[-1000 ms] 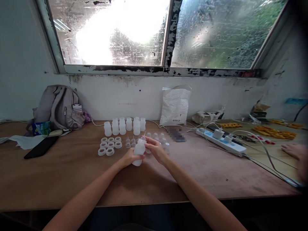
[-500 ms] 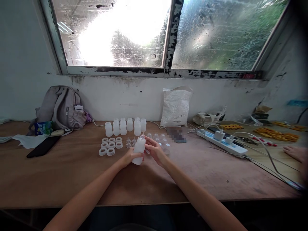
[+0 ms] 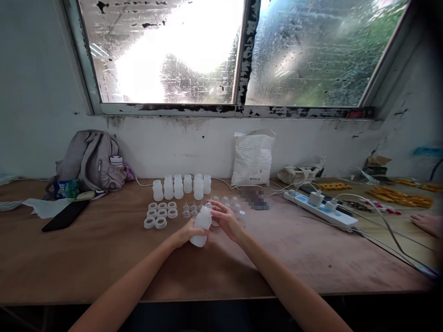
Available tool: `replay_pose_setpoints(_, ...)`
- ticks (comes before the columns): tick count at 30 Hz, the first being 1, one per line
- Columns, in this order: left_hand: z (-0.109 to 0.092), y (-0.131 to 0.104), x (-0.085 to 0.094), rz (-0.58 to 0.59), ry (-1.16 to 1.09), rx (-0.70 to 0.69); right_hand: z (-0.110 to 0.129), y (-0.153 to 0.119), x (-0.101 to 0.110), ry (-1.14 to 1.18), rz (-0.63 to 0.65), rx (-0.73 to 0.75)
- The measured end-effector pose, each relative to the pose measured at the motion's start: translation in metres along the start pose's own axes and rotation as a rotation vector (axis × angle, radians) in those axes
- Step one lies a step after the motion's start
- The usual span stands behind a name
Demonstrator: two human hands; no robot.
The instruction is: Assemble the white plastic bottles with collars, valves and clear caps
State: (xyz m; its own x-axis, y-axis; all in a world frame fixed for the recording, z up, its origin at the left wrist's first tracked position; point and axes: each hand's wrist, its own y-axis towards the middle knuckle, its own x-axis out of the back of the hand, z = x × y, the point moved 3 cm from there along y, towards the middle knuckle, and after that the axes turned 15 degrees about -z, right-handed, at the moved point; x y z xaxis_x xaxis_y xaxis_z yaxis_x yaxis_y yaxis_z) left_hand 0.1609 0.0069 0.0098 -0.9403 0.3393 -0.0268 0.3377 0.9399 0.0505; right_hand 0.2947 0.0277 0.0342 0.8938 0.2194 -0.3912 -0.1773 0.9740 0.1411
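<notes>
Above brown wooden tabletop (image 3: 114,263), my left hand (image 3: 187,233) grips a frosted-white waisted plastic bottle (image 3: 203,221), long axis leaning right, mouth beside my right hand (image 3: 226,221), whose hold I cannot confirm.

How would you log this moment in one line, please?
left hand: holds translucent white plastic bottle, tilted | right hand: fingers at bottle's top | nearby: whitish plastic rings

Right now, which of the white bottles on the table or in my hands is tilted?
The bottle in your left hand, with your right hand at its top. The other bottles stand upright, grouped towards the wall.
</notes>
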Motion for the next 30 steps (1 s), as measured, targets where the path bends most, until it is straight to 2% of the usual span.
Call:
replay_pose_setpoints(2,-0.001,-0.001,-0.002,0.003,0.018,-0.008,0.001,-0.001,0.0,-0.023,0.001,0.026)
replay_pose_setpoints(6,0.003,0.002,-0.004,0.017,0.029,0.0,-0.003,-0.002,-0.003,-0.08,0.079,-0.057)
replay_pose_setpoints(10,0.01,0.009,-0.003,-0.116,0.132,-0.054,0.001,-0.001,0.0,-0.229,-0.129,0.124)
replay_pose_setpoints(11,0.01,0.01,-0.002,-0.149,0.149,-0.085,0.002,-0.002,0.0,-0.232,-0.141,0.138)
replay_pose_setpoints(15,0.009,0.013,-0.003,-0.198,0.144,-0.146,0.0,-0.003,-0.005,-0.107,0.037,0.012)
replay_pose_setpoints(16,0.01,0.013,-0.002,-0.213,0.156,-0.149,-0.001,-0.003,-0.004,-0.096,0.045,0.009)
replay_pose_setpoints(20,0.011,0.014,0.004,-0.349,0.341,-0.219,-0.001,0.0,-0.001,-0.152,-0.056,0.113)
replay_pose_setpoints(22,0.009,0.012,0.006,-0.394,0.403,-0.265,0.001,-0.002,-0.003,-0.163,-0.033,0.127)
replay_pose_setpoints(24,0.004,0.007,0.004,-0.326,0.35,-0.242,0.005,-0.006,-0.007,-0.16,0.028,0.105)
replay_pose_setpoints(28,-0.004,-0.01,-0.015,0.107,0.065,0.021,0.009,-0.015,-0.014,-0.144,0.163,-0.014)
replay_pose_setpoints(30,-0.005,-0.016,-0.023,0.193,0.009,0.092,0.007,-0.017,-0.015,-0.145,0.183,-0.068)
